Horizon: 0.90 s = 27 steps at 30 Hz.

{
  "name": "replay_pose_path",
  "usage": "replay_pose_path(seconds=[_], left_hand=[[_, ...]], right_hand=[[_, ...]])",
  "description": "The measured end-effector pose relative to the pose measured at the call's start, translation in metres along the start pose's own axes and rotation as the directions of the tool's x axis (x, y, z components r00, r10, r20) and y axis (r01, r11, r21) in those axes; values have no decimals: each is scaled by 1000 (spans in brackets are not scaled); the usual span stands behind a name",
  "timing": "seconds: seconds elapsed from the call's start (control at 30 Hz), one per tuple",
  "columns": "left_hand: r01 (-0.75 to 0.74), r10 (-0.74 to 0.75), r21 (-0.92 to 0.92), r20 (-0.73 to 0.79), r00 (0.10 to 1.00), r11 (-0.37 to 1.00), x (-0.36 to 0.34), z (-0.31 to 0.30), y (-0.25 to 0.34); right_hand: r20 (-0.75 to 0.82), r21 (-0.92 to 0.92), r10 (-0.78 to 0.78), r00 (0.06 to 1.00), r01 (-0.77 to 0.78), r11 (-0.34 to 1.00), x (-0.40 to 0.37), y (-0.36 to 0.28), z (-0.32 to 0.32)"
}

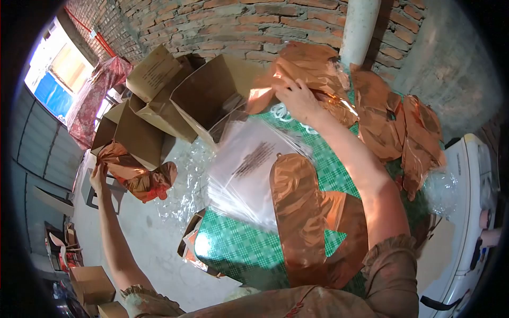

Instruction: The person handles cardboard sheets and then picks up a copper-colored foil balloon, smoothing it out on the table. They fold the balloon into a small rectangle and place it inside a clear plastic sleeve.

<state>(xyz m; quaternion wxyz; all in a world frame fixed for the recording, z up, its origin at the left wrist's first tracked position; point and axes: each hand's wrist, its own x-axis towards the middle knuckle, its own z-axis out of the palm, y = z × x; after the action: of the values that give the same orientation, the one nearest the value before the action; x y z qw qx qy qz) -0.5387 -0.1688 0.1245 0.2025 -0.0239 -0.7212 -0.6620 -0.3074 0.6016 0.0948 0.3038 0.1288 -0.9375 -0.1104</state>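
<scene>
Out at the left, my left hand (97,177) is closed on the edge of a crumpled copper-coloured foil balloon (139,177), which hangs beside a cardboard box. Across the table, my right hand (298,99) has its fingers curled onto a pile of copper foil balloons (305,61); its fingertips are partly hidden in the folds. Closer to me, a flat foil balloon shaped like a 4 (298,204) lies on the green checked tablecloth (238,266). A stack of clear plastic bags (238,183) with printed text sits left of it, partly under its edge.
Open cardboard boxes (204,90) stand behind the bags. More foil balloons (379,114) lie at the right, near a pipe (360,32) and a brick wall (233,26). A white machine (450,222) stands at the right edge. Clear wrap (185,183) hangs left of the table.
</scene>
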Motion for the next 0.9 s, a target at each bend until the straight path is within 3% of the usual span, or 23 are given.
replay_pose_path(seconds=[0.1,0.17,0.23,0.3,0.37,0.43,0.47,0.57,0.63,0.7,0.73,0.77,0.83,0.87,0.9], left_hand=[[25,-25,40,9,1000,999,0,-4,-7],[26,-27,48,34,999,999,0,-3,-5],[-1,-3,73,57,998,997,-4,10,4],[-11,3,100,84,996,995,-17,34,26],[-40,10,251,120,993,967,-18,56,41],[-75,-2,371,204,979,926,-30,81,70],[-131,28,427,240,970,895,-49,104,98],[-229,100,346,353,930,910,-58,148,127],[-273,180,190,397,900,943,-79,188,164],[-325,237,162,408,882,932,-110,226,222],[-440,329,160,455,828,884,-115,239,246],[-550,416,155,498,761,820,-119,251,272],[-588,488,74,479,729,806,-141,279,327],[-590,513,21,468,719,807,-157,290,351],[-635,581,-85,509,635,768,-143,299,359]], right_hand=[[-104,463,392,914,-304,833,30,32,-1],[-350,614,487,800,-197,764,36,86,14],[-151,568,692,706,-511,645,35,125,-6],[-85,472,799,596,-682,559,22,168,10],[29,443,787,616,-714,542,4,201,20],[363,303,791,493,-865,400,-13,187,-26],[263,279,818,511,-852,442,-22,178,-24],[189,421,699,690,-700,577,-50,169,-13],[199,444,682,704,-685,578,-57,150,-29],[214,563,635,742,-625,541,-63,126,-40],[386,466,604,697,-712,525,-54,107,-72],[285,423,566,774,-631,650,-55,92,-75],[91,294,443,892,-449,844,-65,64,-73],[212,378,421,882,-472,797,-62,48,-89],[328,448,387,861,-503,739,-55,29,-116]])
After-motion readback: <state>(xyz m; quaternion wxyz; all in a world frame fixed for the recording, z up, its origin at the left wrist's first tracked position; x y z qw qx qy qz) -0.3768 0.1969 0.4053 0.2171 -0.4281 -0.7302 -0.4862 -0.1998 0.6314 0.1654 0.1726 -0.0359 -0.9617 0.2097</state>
